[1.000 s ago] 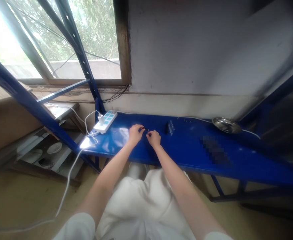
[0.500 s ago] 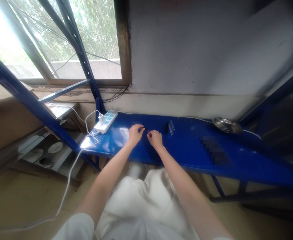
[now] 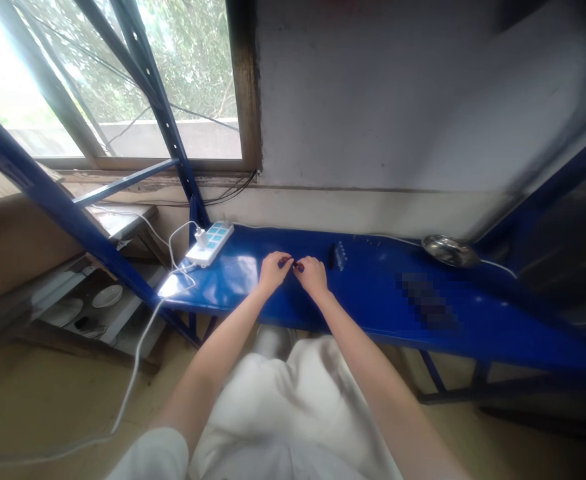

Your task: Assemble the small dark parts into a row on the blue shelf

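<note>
While both hands are held over the middle of the frame, the gap btw them is seen to be narrowed vs. half a sec ago: fingertips of L hand (image 3: 274, 272) and R hand (image 3: 314, 275) are now brought almost together. Less of the small dark piece (image 3: 295, 264) is left showing as a result. Judged from this, close two-handed work on the piece is in progress, prob. at a fine stage; whether anything is joined or parted cannot be told.

L hand: fingers closed, piece apparently pinched at the tips. R hand: fingers curled in at the piece's other side; firm grip or mere touch cannot be made out.

Piece: held approx. frame centre, above the blue table (image 3: 367, 303). Dark, v. small, mostly covered by fingers; shape, material & markings not resolved.

Just right of centre, a black item (image 3: 331, 256) is set beside a row of small clear pieces (image 3: 341, 256), both untouched. A shiny metal dish (image 3: 450, 251) is noted at mid-right, a white power strip (image 3: 211, 244) left of centre w/ plug inserted.
</note>
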Available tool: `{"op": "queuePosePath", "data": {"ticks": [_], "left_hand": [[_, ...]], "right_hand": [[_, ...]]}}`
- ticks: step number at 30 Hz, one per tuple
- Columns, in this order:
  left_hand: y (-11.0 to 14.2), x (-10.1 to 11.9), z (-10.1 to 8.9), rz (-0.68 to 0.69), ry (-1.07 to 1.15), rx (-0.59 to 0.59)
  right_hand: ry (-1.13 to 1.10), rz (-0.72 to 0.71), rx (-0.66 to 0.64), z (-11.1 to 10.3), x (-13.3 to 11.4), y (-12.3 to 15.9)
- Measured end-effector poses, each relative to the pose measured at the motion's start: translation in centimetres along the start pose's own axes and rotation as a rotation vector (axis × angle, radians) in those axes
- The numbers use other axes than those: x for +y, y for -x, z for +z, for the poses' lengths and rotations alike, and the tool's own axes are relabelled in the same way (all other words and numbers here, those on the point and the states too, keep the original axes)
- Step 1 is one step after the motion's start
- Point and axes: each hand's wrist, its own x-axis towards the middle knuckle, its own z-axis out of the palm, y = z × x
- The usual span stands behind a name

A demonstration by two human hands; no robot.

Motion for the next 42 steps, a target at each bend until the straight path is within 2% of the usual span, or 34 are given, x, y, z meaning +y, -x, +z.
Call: {"op": "queuePosePath", "data": {"ticks": [5, 11, 14, 18, 22, 24, 29, 35, 42], "left_hand": [[-0.2, -0.5, 0.9, -0.167, 0.230, -0.052], [-0.7, -1.3, 1.5, -0.199, 0.177, -0.094], [-1.2, -2.2, 1.2, -0.221, 0.059, -0.046], [-1.7, -4.4, 0.1, -0.290, -0.229, 0.047], [-1.7, -6.4, -0.8, -0.417, -0.445, 0.005], [-1.7, -6.9, -0.9, -0.437, -0.508, -0.025], [-1.7, -7.0, -0.8, -0.399, -0.599, -0.049], [-2.1, -6.6, -0.7, -0.474, -0.613, -0.099], [-2.3, -5.9, -0.8, -0.545, -0.582, -0.088]], "right_hand": [[-0.069, 0.027, 0.057, 0.1, 0.0, 0.0], [-0.139, 0.014, 0.075, 0.7, 0.2, 0.0], [-0.166, 0.018, 0.070, 0.8, 0.5, 0.3], [-0.231, 0.043, 0.074, 0.7, 1.2, 0.9], [-0.303, 0.042, 0.073, 0.3, 1.4, 1.2], [-0.323, 0.037, 0.073, 0.2, 1.3, 1.2], [-0.342, 0.027, 0.075, -0.1, 1.1, 1.2], [-0.343, 0.019, 0.082, -0.7, 1.0, 1.0], [-0.348, 0.022, 0.077, -1.4, 0.6, 0.8]]}}
